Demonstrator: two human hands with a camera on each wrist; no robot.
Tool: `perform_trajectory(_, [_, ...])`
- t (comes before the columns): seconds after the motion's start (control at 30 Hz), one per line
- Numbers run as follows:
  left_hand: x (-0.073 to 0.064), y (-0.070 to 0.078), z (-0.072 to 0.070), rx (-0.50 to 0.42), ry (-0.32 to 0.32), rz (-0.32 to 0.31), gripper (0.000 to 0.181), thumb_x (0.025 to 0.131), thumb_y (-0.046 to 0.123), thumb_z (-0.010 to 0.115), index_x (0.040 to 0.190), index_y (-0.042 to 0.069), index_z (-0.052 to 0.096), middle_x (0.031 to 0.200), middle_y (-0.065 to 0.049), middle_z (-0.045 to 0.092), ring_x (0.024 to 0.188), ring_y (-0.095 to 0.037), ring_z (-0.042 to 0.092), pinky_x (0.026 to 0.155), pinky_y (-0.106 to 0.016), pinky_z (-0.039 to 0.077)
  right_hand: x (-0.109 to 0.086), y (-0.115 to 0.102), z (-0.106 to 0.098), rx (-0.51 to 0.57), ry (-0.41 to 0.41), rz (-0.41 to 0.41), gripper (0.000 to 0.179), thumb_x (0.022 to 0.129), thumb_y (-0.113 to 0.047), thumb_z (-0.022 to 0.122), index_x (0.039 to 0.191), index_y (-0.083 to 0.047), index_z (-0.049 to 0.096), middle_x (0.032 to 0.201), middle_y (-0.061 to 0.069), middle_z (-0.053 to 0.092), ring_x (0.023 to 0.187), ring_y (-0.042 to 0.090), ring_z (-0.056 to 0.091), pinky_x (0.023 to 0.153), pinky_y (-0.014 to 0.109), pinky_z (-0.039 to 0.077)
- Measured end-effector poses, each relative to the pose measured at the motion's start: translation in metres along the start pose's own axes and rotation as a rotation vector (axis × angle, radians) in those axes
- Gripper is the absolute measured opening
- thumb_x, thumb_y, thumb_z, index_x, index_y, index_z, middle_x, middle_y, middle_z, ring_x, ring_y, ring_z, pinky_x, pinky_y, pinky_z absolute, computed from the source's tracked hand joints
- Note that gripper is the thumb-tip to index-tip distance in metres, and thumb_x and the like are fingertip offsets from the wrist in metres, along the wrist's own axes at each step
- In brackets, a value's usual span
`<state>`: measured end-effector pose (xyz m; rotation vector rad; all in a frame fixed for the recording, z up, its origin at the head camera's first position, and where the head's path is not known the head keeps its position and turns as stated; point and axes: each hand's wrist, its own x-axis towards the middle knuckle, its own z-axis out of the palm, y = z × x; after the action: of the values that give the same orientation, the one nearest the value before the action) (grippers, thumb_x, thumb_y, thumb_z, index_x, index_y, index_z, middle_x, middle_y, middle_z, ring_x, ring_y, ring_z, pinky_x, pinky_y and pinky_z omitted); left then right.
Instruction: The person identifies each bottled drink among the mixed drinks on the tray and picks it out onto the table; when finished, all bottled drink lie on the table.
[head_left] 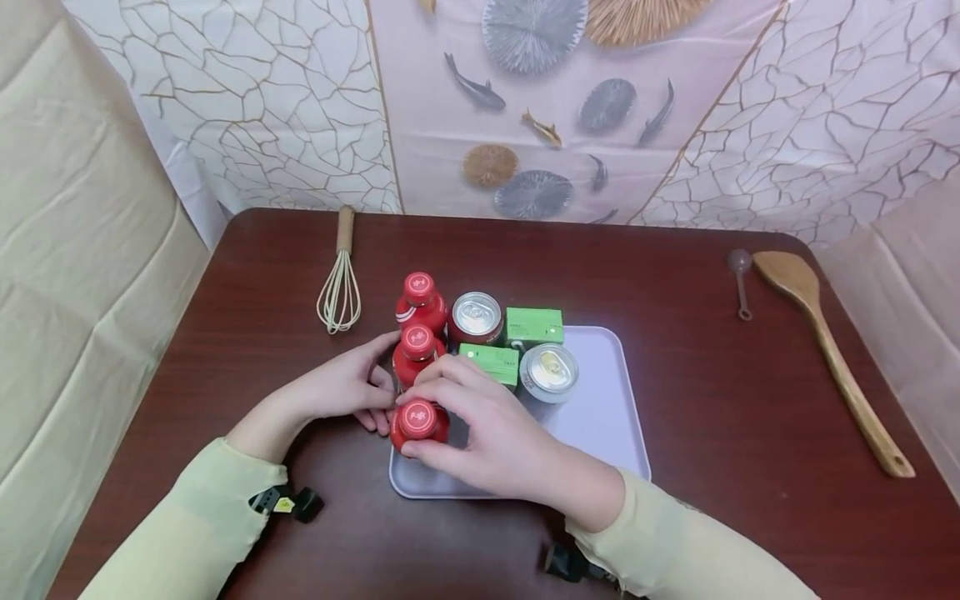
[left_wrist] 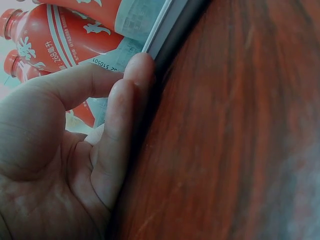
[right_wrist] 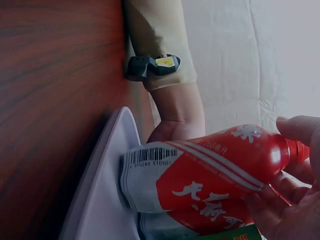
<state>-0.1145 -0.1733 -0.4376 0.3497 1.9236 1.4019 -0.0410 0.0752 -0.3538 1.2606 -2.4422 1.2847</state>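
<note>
In the head view, my right hand (head_left: pixel 498 429) holds the nearest red bottle (head_left: pixel 418 419) around its neck and cap. The right wrist view shows this bottle (right_wrist: pixel 215 170) with its base at the tray floor and a white-and-red label. My left hand (head_left: pixel 337 387) is at the left edge of the lilac tray (head_left: pixel 603 417), its fingers loosely extended. Seen from the left wrist, its fingertips (left_wrist: pixel 139 65) lie right at the tray rim, beside the bottles. Two more red bottles, the middle one (head_left: pixel 417 346) and the far one (head_left: pixel 420 300), stand in line behind.
Right of the bottles are a dark red can (head_left: pixel 477 318), two green boxes (head_left: pixel 534 323) and a silver can (head_left: pixel 550 371). A whisk (head_left: pixel 342 279) lies at the table's back left. A small spoon (head_left: pixel 741 279) and wooden spatula (head_left: pixel 832 350) lie at the right.
</note>
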Motion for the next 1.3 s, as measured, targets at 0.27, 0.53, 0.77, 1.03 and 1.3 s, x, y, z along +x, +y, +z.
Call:
perform_trajectory(0.27, [0.001, 0.001, 0.0, 0.001, -0.002, 0.001, 0.093, 0.091, 0.0, 0.065, 0.164, 0.018, 0.011, 0.077, -0.016, 0.071, 0.065, -0.035, 0.075, 0.058, -0.044, 0.064, -0.002, 0.002, 0.0, -0.003, -0.044, -0.009, 0.032, 0.086, -0.021, 0.083, 0.115, -0.014, 0.072, 0.118, -0.003, 0.068, 0.113, 0.009, 0.062, 0.101, 0.025, 0.051])
perform_trajectory(0.53, [0.0, 0.001, 0.002, -0.002, 0.006, -0.006, 0.092, 0.092, 0.0, 0.065, 0.164, 0.019, 0.012, 0.078, -0.017, 0.069, 0.065, -0.034, 0.075, 0.058, -0.044, 0.064, -0.006, 0.001, -0.005, 0.013, -0.066, -0.039, 0.025, 0.085, -0.02, 0.083, 0.107, -0.016, 0.073, 0.114, -0.005, 0.07, 0.108, 0.006, 0.064, 0.099, 0.02, 0.051])
perform_trajectory(0.77, [0.0, 0.001, 0.003, -0.001, 0.012, -0.009, 0.091, 0.092, 0.0, 0.064, 0.164, 0.019, 0.011, 0.078, -0.015, 0.069, 0.065, -0.033, 0.075, 0.058, -0.045, 0.064, -0.011, 0.001, -0.012, 0.031, -0.081, -0.041, 0.025, 0.085, -0.019, 0.083, 0.108, -0.016, 0.074, 0.115, -0.005, 0.069, 0.108, 0.008, 0.064, 0.1, 0.021, 0.052])
perform_trajectory(1.03, [0.001, 0.002, 0.003, 0.013, 0.012, -0.014, 0.092, 0.092, 0.003, 0.067, 0.164, 0.017, 0.012, 0.08, -0.017, 0.071, 0.066, -0.034, 0.075, 0.06, -0.046, 0.064, -0.023, 0.004, -0.019, 0.071, -0.058, -0.016, 0.025, 0.084, -0.017, 0.084, 0.107, -0.017, 0.074, 0.114, -0.004, 0.069, 0.107, 0.007, 0.064, 0.097, 0.023, 0.054])
perform_trajectory(1.3, [0.0, 0.003, 0.002, 0.0, 0.011, -0.017, 0.092, 0.093, 0.003, 0.067, 0.164, 0.018, 0.011, 0.081, -0.018, 0.071, 0.066, -0.035, 0.075, 0.061, -0.046, 0.064, -0.034, 0.005, -0.028, 0.075, -0.066, 0.03, 0.026, 0.084, -0.017, 0.084, 0.109, -0.018, 0.075, 0.116, -0.005, 0.069, 0.107, 0.008, 0.063, 0.093, 0.022, 0.057])
